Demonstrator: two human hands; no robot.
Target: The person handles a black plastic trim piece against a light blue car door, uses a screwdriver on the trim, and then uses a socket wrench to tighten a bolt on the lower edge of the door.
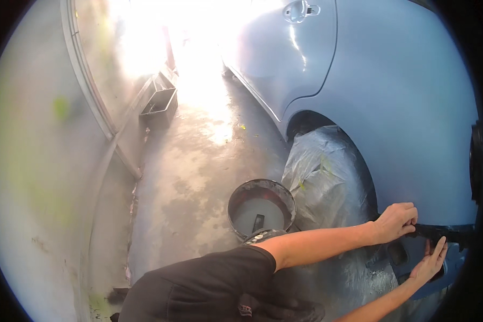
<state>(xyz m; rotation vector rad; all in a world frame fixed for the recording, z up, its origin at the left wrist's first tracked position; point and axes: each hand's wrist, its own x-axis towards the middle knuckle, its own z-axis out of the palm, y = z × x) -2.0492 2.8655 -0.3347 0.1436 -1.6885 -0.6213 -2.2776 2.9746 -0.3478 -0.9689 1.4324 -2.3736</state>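
A light blue car body (397, 91) fills the right side, its rear wheel covered with clear plastic sheeting (322, 172). Low on the rear quarter panel, my left hand (394, 221) curls its fingers around the edge of a dark gap in the bodywork, beside a black trim piece (445, 232). Just below, my right hand (430, 263) lies flat with fingers spread against the blue panel under that black piece. Both bare forearms reach in from the lower edge; a black sleeve covers my left upper arm.
A round grey bucket (261, 208) holding liquid and a small dark object stands on the wet concrete floor left of the wheel. A grey metal crate (160, 104) sits by the wall rail at the back. Strong glare whitens the far floor. The car's door handle (300, 9) is at top.
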